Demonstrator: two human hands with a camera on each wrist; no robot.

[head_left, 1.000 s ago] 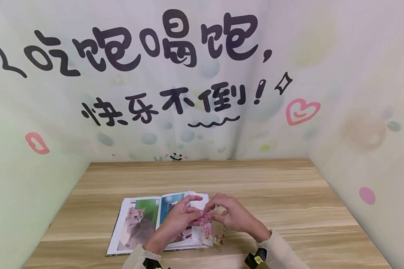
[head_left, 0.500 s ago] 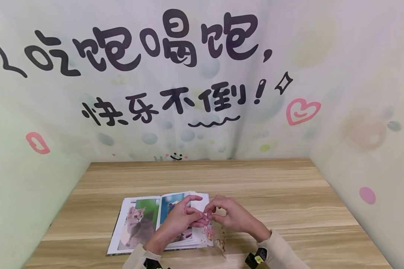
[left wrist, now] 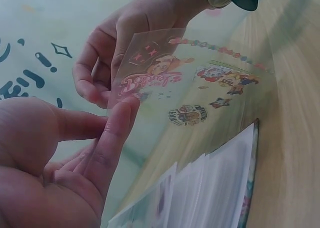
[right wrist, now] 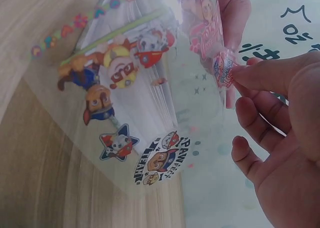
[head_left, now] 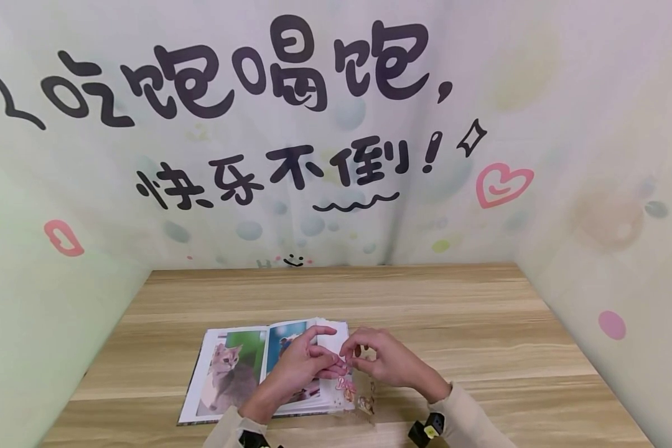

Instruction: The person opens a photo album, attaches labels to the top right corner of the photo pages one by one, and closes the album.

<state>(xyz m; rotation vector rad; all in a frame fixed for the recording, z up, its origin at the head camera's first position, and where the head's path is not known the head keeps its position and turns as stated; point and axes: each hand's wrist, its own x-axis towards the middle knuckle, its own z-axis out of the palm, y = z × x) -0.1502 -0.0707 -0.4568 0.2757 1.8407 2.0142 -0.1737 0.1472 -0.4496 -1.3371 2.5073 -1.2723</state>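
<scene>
A clear sticker sheet point(left wrist: 220, 87) with cartoon dog stickers hangs tilted between the two hands, over the right edge of an open photo album point(head_left: 198, 379). My left hand point(head_left: 299, 361) pinches the sheet's edge between thumb and fingers. At that same edge, my right hand point(head_left: 389, 361) pinches a small pink and blue sticker point(right wrist: 226, 70) with thumb and index finger; its other fingers are curled loosely. I cannot tell whether this sticker is free of the sheet. Lower on the sheet, a round team sticker point(right wrist: 162, 158) and a star sticker point(right wrist: 119, 144) show clearly.
A cat photo point(head_left: 235, 379) fills the album's left page, and a blue-backed photo point(head_left: 285, 333) on the right page is partly hidden by the left arm. Album and hands are near the front of the wooden table point(head_left: 453, 298). Printed fabric walls point(head_left: 336, 236) stand around it.
My right fingertips have moved slightly right, away from the left fingers. The hanging part of the sheet has shifted a little, while the left hand and album have stayed in place.
</scene>
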